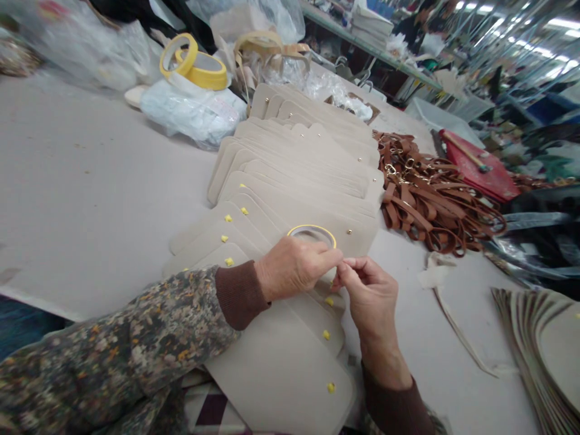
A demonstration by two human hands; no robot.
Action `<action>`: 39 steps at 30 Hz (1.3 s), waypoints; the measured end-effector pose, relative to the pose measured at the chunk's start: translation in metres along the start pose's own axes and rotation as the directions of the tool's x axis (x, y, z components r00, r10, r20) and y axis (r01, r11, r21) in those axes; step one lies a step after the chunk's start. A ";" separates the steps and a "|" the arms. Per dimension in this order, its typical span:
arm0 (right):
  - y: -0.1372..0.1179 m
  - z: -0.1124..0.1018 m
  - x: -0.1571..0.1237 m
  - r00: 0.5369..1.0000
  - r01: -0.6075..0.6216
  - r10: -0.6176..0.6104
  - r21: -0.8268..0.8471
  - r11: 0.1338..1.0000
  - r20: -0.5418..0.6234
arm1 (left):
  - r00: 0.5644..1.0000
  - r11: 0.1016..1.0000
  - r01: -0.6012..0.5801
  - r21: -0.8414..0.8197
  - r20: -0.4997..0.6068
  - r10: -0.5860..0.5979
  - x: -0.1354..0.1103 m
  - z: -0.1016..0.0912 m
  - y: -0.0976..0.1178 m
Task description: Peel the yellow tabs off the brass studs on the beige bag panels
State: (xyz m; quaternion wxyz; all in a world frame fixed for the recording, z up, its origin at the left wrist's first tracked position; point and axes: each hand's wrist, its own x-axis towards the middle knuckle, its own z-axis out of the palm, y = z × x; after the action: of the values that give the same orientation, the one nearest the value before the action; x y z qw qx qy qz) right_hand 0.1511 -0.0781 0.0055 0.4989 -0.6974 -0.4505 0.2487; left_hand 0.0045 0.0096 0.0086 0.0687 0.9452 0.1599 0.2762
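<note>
My left hand (296, 266) is closed around a thin yellow tape roll (312, 230), holding it over a fanned row of beige leather flaps (294, 181). My right hand (369, 290) pinches at the roll's edge, fingertips touching those of the left; what it pinches is too small to see. Small yellow tape squares (229, 261) sit on the nearer flaps, including the large one (281, 374) under my wrists. Farther flaps show small metal studs (349, 231).
A heap of brown leather straps (430, 199) lies right of the flaps, a red case (480, 169) behind it. Yellow tape rolls (199, 63) rest on plastic bags (190, 112) at the back. More beige pieces (544, 344) are stacked at the right edge.
</note>
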 end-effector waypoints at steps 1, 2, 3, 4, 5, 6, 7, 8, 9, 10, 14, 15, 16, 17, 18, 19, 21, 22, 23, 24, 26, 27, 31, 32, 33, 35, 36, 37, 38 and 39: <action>0.003 0.000 0.003 0.997 -0.079 0.080 0.100 0.992 0.000 | 1.000 1.000 -0.011 -0.003 -0.016 0.011 -0.001 0.000 0.002; 0.007 -0.001 0.007 0.989 -0.141 0.146 0.175 0.974 -0.020 | 0.999 1.000 -0.019 -0.008 -0.029 0.019 -0.001 0.000 0.004; 0.012 -0.004 0.010 0.977 -0.191 0.206 0.224 0.956 -0.047 | 0.999 1.000 -0.024 -0.014 -0.037 0.024 -0.002 0.001 0.005; 0.017 -0.008 0.014 0.964 -0.236 0.259 0.250 0.939 -0.064 | 0.999 1.000 -0.020 -0.013 -0.036 0.019 -0.002 0.002 0.006; 0.023 -0.013 0.017 0.952 -0.280 0.302 0.246 0.928 -0.055 | 1.000 1.000 -0.001 0.000 -0.022 0.001 -0.002 0.003 0.006; 0.027 -0.018 0.019 0.943 -0.321 0.332 0.213 0.923 -0.016 | 1.000 0.999 0.026 0.026 0.007 -0.026 -0.002 0.005 0.005; 0.031 -0.023 0.020 0.936 -0.350 0.351 0.166 0.922 0.029 | 0.998 0.997 0.051 0.060 0.045 -0.054 -0.001 0.006 0.003; 0.033 -0.027 0.021 0.930 -0.367 0.360 0.112 0.924 0.073 | 0.993 0.993 0.072 0.098 0.085 -0.081 0.000 0.009 0.001; 0.035 -0.030 0.021 0.927 -0.369 0.361 0.068 0.927 0.105 | 0.987 0.988 0.086 0.131 0.127 -0.103 0.001 0.011 -0.002; 0.036 -0.032 0.021 0.927 -0.360 0.353 0.036 0.932 0.123 | 0.979 0.983 0.096 0.155 0.164 -0.121 0.003 0.013 -0.004; 0.036 -0.031 0.018 0.949 -0.288 0.292 -0.049 0.956 0.119 | 0.961 0.978 0.116 0.171 0.230 -0.155 0.004 0.018 -0.009; 0.036 -0.029 0.018 0.954 -0.268 0.275 -0.074 0.961 0.115 | 0.959 0.979 0.119 0.167 0.238 -0.157 0.004 0.018 -0.009; 0.037 -0.028 0.017 0.960 -0.245 0.257 -0.104 0.964 0.116 | 0.957 0.979 0.122 0.163 0.243 -0.160 0.004 0.018 -0.009; 0.037 -0.027 0.017 0.965 -0.218 0.235 -0.138 0.966 0.120 | 0.954 0.979 0.126 0.158 0.250 -0.163 0.004 0.017 -0.008; 0.037 -0.026 0.017 0.969 -0.185 0.209 -0.176 0.967 0.129 | 0.952 0.980 0.131 0.152 0.257 -0.167 0.004 0.016 -0.007; 0.036 -0.025 0.017 0.974 -0.147 0.179 -0.218 0.965 0.139 | 0.949 0.980 0.136 0.146 0.263 -0.171 0.004 0.016 -0.007; 0.035 -0.024 0.017 0.982 -0.055 0.107 -0.306 0.950 0.155 | 0.947 0.980 0.141 0.138 0.270 -0.175 0.004 0.014 -0.006; 0.035 -0.024 0.017 0.984 -0.003 0.064 -0.347 0.938 0.163 | 0.946 0.980 0.145 0.135 0.270 -0.178 0.005 0.014 -0.006; 0.034 -0.023 0.017 0.985 0.051 0.018 -0.387 0.921 0.172 | 0.946 0.980 0.150 0.134 0.268 -0.181 0.005 0.014 -0.006; 0.033 -0.022 0.017 0.983 0.105 -0.029 -0.423 0.900 0.182 | 0.946 0.979 0.153 0.134 0.268 -0.184 0.005 0.014 -0.006; 0.032 -0.019 0.018 0.973 0.203 -0.120 -0.486 0.850 0.197 | 0.944 0.978 0.159 0.134 0.269 -0.190 0.004 0.015 -0.007; 0.031 -0.017 0.018 0.968 0.236 -0.153 -0.516 0.824 0.199 | 0.944 0.978 0.160 0.133 0.268 -0.191 0.004 0.015 -0.007; 0.031 -0.012 0.017 0.974 0.227 -0.170 -0.588 0.776 0.151 | 0.946 0.979 0.161 0.121 0.265 -0.188 0.002 0.017 -0.007; 0.031 -0.012 0.017 0.982 0.190 -0.149 -0.603 0.775 0.118 | 0.945 0.980 0.161 0.119 0.267 -0.187 0.002 0.017 -0.008; 0.032 -0.012 0.017 0.989 0.146 -0.124 -0.615 0.775 0.078 | 0.945 0.980 0.161 0.117 0.266 -0.187 0.002 0.017 -0.008; 0.035 -0.016 0.014 0.998 0.054 -0.067 -0.606 0.794 0.001 | 0.949 0.981 0.159 0.113 0.255 -0.184 0.002 0.018 -0.009; 0.036 -0.018 0.012 0.999 0.014 -0.029 -0.571 0.821 -0.018 | 0.952 0.982 0.155 0.111 0.248 -0.178 0.002 0.018 -0.009; 0.038 -0.020 0.010 1.000 -0.011 0.002 -0.524 0.852 -0.018 | 0.955 0.982 0.152 0.109 0.241 -0.174 0.002 0.018 -0.010; 0.038 -0.022 0.007 1.000 -0.013 0.014 -0.479 0.878 -0.003 | 0.957 0.983 0.148 0.107 0.236 -0.169 0.002 0.017 -0.010; 0.039 -0.023 0.005 1.000 0.006 0.002 -0.450 0.893 0.019 | 0.958 0.984 0.145 0.105 0.234 -0.166 0.003 0.017 -0.011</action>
State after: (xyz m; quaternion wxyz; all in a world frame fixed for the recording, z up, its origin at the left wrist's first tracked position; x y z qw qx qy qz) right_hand 0.1863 -0.0883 -0.0211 0.3199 -0.7911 -0.5012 0.1435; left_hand 0.0130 0.0198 -0.0066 0.0680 0.9584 0.2359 0.1454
